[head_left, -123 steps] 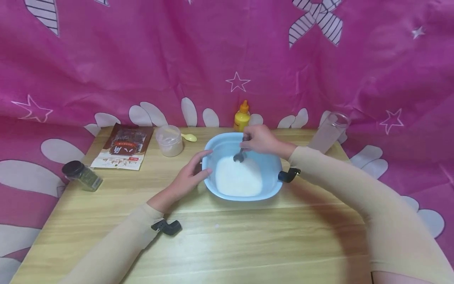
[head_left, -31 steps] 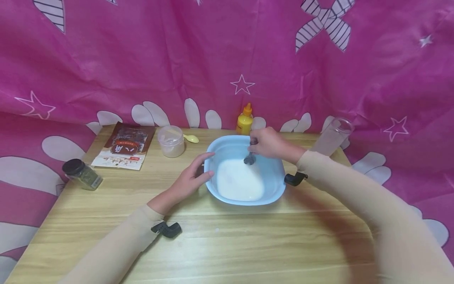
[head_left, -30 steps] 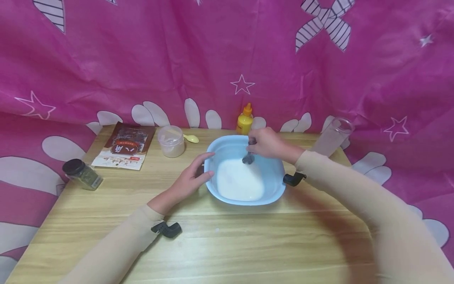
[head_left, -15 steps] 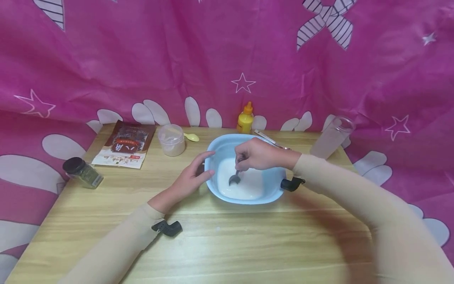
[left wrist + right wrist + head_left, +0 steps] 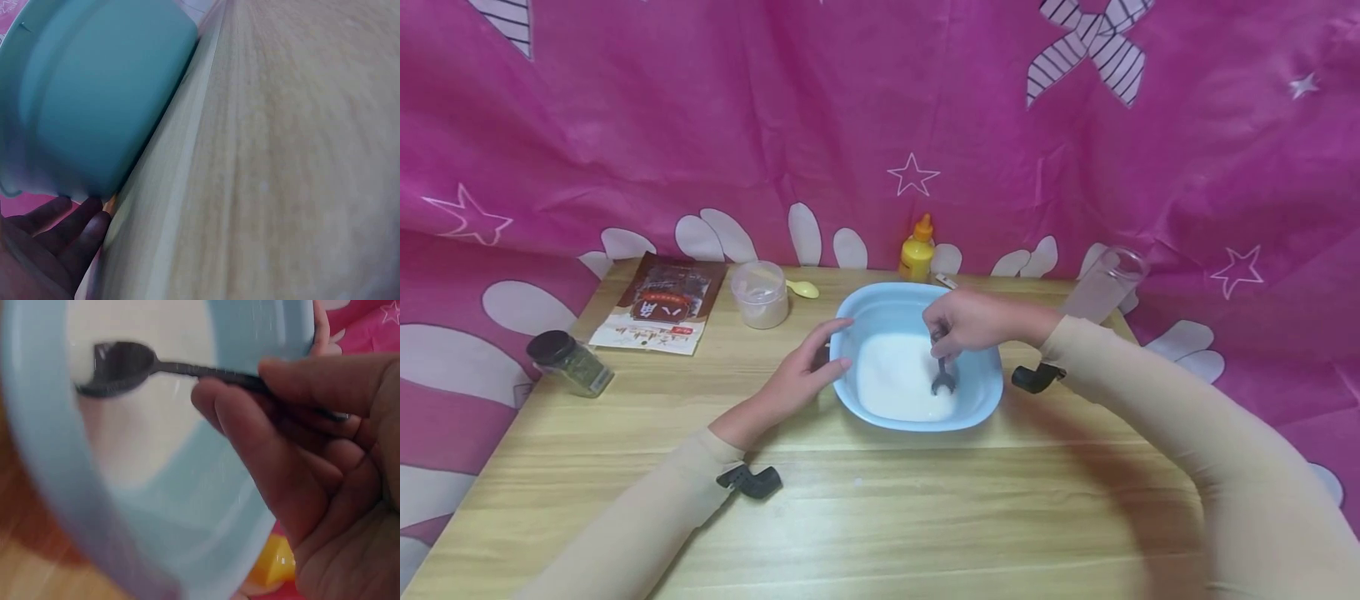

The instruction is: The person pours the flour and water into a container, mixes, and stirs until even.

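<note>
A light blue bowl (image 5: 977, 400) holding white liquid (image 5: 895, 379) stands mid-table. My right hand (image 5: 970, 321) pinches a dark metal spoon (image 5: 942, 377) whose bowl dips into the liquid at the near right; the right wrist view shows the spoon (image 5: 122, 365) and my fingers (image 5: 300, 381) on its handle over the bowl (image 5: 37, 456). My left hand (image 5: 808, 367) rests with straight fingers against the bowl's left rim. In the left wrist view the bowl's outer wall (image 5: 94, 94) sits beside my fingers (image 5: 59, 234).
On the wooden table (image 5: 925, 517) stand a dark-lidded spice jar (image 5: 568, 362), a brown packet (image 5: 658, 304), a small plastic tub (image 5: 762, 293) with a yellow spoon (image 5: 803, 289), a yellow squeeze bottle (image 5: 917, 250) and a clear tumbler (image 5: 1105, 282). Pink cloth hangs behind.
My right hand has carried the spoon from the far side of the bowl, round by the left, to the near right of the liquid. The left hand has stayed on the rim.
</note>
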The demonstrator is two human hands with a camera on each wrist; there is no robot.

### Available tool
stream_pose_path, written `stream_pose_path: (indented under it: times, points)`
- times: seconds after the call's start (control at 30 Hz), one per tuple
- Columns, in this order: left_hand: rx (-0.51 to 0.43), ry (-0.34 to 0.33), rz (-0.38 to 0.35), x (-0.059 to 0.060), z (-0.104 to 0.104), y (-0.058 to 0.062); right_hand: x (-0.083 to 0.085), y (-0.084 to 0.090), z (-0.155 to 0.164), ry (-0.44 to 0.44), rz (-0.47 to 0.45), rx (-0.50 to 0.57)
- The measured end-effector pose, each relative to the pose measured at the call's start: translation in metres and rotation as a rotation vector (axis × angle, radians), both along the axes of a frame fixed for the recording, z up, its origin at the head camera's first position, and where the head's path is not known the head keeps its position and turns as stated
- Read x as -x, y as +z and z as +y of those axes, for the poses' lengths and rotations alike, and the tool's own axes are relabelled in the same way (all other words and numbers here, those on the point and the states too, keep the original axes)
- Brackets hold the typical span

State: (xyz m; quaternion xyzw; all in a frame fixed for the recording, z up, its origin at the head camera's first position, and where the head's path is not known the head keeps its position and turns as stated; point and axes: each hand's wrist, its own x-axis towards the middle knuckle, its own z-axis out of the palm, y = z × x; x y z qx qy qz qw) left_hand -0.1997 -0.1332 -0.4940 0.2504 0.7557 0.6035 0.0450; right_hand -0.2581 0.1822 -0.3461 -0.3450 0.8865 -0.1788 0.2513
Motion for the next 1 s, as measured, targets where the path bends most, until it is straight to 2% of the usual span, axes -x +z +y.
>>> stream_pose_path:
  times: [0.1, 0.17, 0.33, 0.43, 0.6, 0.77, 1.0]
  points:
    - [0.000, 0.000, 0.001, 0.000, 0.000, 0.000, -0.003, -0.002, -0.010, 0.027, -0.098, 0.023]
    - [-0.002, -0.002, 0.002, 0.000, 0.000, 0.000, -0.005, -0.004, -0.019, 0.038, -0.129, 0.050]
    - [-0.014, -0.006, 0.008, 0.000, 0.001, -0.002, -0.005, -0.011, -0.042, 0.033, -0.119, 0.139]
    - [-0.018, -0.008, 0.016, 0.000, 0.002, -0.001, -0.001, -0.015, -0.053, 0.002, -0.068, 0.198]
    - [-0.028, -0.010, 0.016, 0.000, 0.003, -0.001, 0.008, -0.018, -0.060, -0.090, 0.111, 0.230]
    - [-0.012, -0.003, 0.018, -0.001, 0.003, -0.002, 0.017, -0.019, -0.054, -0.171, 0.242, 0.180]
    - [0.005, 0.013, 0.007, -0.001, 0.002, 0.001, 0.018, -0.011, -0.032, -0.174, 0.338, 0.062]
